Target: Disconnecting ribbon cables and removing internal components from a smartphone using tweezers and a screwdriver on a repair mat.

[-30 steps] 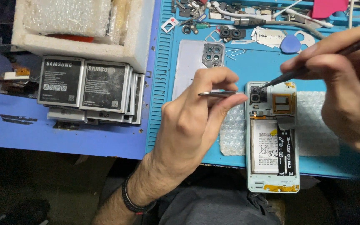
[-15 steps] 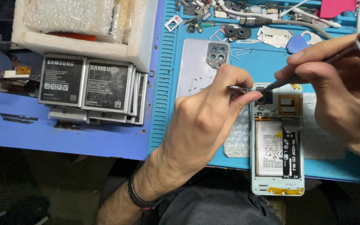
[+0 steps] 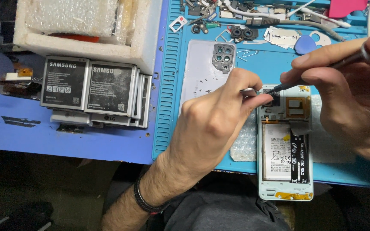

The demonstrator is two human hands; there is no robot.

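An opened phone (image 3: 285,154) with its back removed lies upright on a blue work mat (image 3: 168,111), its battery and black flex cable exposed. My left hand (image 3: 213,124) pinches metal tweezers (image 3: 249,90) whose tips sit at the phone's upper left corner, by the camera module. My right hand (image 3: 347,94) grips a dark slim tool (image 3: 317,72) like a pen, its tip touching the same corner. The phone's pale back cover (image 3: 202,72) lies on the mat just left of it, partly hidden by my left hand.
Stacked phone batteries (image 3: 93,92) lie on the blue table left of the mat. A white foam box (image 3: 86,30) with bubble-wrapped items stands behind them. Small parts, a blue pick (image 3: 305,44) and a cable crowd the mat's far edge. Bubble wrap (image 3: 245,143) lies under the phone.
Both hands have closed in on the phone's upper left corner. The tweezers, held apart from the phone a second ago, now meet the tool tip at the camera module.
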